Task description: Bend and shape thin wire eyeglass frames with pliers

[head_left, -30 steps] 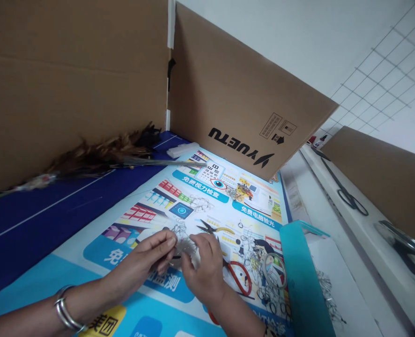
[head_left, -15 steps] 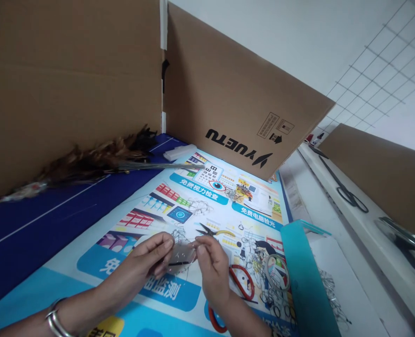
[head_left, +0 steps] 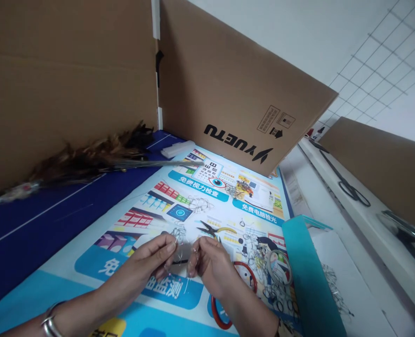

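My left hand (head_left: 153, 260) is closed in a pinch on a thin, shiny wire (head_left: 181, 252) above the printed poster. Facing it, my right hand (head_left: 212, 267) pinches the same fine strand, or another one; I cannot tell which. Its loops and loose ends show faintly in the small gap between my fingertips. Just beyond my hands lie pliers (head_left: 212, 230) with yellow handles, jaws apart. Red-handled scissors (head_left: 220, 312) lie partly hidden under my right forearm. Bent wire pieces (head_left: 262, 262) are heaped to the right, with a round coil (head_left: 279, 267) among them.
A teal box (head_left: 309, 276) with more wire bits borders the right side. Cardboard panels (head_left: 235, 84) stand behind and to the left. Brown feathers (head_left: 88, 154) with long stems lie on the blue cloth. Black scissors (head_left: 353, 193) rest on a white ledge.
My right hand has turned, its fingers curling further in and downward beside the wire. My left hand keeps its pinch. The view has shifted slightly.
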The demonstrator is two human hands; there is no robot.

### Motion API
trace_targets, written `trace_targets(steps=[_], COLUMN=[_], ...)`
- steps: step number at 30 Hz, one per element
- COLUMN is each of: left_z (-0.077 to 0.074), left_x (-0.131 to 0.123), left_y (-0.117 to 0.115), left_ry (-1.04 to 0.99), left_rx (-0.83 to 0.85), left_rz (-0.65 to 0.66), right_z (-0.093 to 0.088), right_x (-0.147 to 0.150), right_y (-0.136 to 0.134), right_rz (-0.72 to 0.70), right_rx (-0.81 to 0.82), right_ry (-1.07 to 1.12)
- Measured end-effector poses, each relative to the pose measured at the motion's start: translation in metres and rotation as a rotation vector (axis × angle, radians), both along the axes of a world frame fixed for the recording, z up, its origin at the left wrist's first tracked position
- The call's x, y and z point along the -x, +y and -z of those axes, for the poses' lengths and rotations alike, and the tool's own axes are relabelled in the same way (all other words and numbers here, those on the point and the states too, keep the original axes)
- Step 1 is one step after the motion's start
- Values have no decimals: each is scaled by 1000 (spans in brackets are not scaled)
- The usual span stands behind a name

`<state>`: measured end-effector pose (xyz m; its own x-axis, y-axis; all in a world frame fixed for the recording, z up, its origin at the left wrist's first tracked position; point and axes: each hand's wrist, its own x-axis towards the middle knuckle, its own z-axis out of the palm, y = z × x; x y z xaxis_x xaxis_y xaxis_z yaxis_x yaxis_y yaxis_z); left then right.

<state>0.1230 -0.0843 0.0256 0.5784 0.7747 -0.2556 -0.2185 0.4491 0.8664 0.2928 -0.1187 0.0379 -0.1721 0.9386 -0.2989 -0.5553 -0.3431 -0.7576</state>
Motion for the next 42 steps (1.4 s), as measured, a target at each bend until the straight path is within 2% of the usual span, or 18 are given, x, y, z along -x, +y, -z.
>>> trace_targets(steps=[3, 6, 14, 16, 20, 22, 25, 28, 30, 34, 39, 42], left_z=[-2, -3, 0, 0, 0, 0, 2, 2, 1, -1, -3, -5], left_x=[0, 0, 0, 0, 1, 1, 3, 3, 2, 2, 3, 3], left_y=[0, 1, 3, 3, 5, 6, 8, 8, 9, 8, 6, 5], left_ry=[-11, -22, -37, -42, -41, -26, -11, -10, -8, -24, -39, -56], left_rx=[0, 5, 7, 13, 6, -8, -21, -27, -30, -12, -11, 0], left_rz=[9, 23, 88, 105, 71, 52, 33, 22, 21, 23, 15, 46], right_z=[5, 8, 11, 10, 5, -1, -13, -21, -23, -20, -13, -12], right_x=[-8, -15, -15, -14, -15, -16, -17, -16, -16, -16, -18, -17], right_y=[4, 6, 4, 4, 3, 2, -2, -3, -3, -2, -3, -4], right_rz=[-113, -155, -52, -24, 247, 334, 349, 376, 364, 310, 300, 253], right_rx=[64, 54, -34, -69, -247, -356, -548, -728, -752, -698, -885, -874], right_ry=[39, 21, -44, -153, -582, -780, -1020, -1152, -1190, -1241, -1409, -1526])
